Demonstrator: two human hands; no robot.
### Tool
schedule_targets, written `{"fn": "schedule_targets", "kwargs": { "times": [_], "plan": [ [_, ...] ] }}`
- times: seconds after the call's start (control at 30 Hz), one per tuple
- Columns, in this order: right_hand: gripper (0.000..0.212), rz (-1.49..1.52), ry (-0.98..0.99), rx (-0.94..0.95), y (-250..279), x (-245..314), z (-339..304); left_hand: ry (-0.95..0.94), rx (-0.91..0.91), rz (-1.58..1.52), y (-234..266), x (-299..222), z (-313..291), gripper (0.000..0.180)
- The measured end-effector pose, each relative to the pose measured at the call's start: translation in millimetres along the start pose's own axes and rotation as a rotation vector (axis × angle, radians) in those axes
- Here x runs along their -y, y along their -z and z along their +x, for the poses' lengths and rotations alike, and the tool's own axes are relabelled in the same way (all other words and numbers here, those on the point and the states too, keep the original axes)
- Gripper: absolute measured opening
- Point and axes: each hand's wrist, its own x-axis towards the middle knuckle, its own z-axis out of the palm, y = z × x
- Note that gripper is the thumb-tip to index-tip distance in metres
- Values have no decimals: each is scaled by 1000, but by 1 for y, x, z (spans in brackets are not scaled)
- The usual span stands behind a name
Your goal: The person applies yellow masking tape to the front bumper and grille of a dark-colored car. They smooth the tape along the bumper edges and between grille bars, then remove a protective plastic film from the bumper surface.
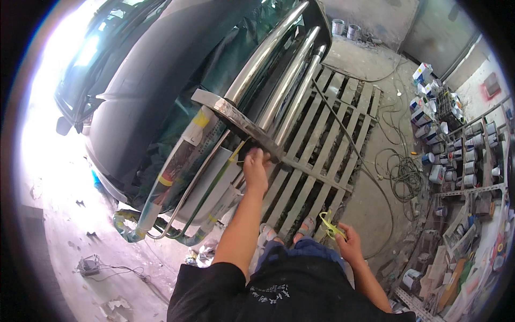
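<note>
My left hand (256,167) is closed at the lower end of the grey upright bracket (236,119) of the vehicle's front guard. What its fingertips grip, if anything, is hidden. Beside them a strip of yellow tape (236,152) runs down along the guard. Low on the right, my right hand (350,246) holds a crumpled length of yellow-green masking tape (332,228), one end curling up free. Shiny chrome tubes (284,80) stretch from the bracket to the far side. The nearer tube (179,155) is wrapped in printed paper and yellow tape.
A slatted wooden pallet (322,145) lies before the vehicle, under my feet. A dark hose (343,126) crosses it toward coiled hoses (405,174). Paint cans (469,155) crowd the right-hand shelves and floor. Grey body panels (139,64) rise at the left.
</note>
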Motion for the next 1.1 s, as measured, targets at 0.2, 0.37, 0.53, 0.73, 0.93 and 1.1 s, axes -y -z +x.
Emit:
{"fn": "schedule_targets", "kwargs": {
  "times": [0.2,0.37,0.53,0.73,0.93,1.1],
  "plan": [
    [36,-17,-104,30,19,-3,-3,172,-102,-667,-12,2,58,9],
    [35,50,-187,50,24,1,-3,215,-192,-654,-21,0,51,13],
    [34,44,-89,43,21,-1,1,170,-213,-642,-14,-2,40,11],
    [34,34,-54,37,16,-9,8,114,-140,-54,60,24,-38,20],
    [34,17,-47,100,11,-3,13,-31,-116,958,86,1,-18,77],
    [33,19,-57,103,11,-1,16,109,-243,632,73,-28,7,65]
  ]
}}
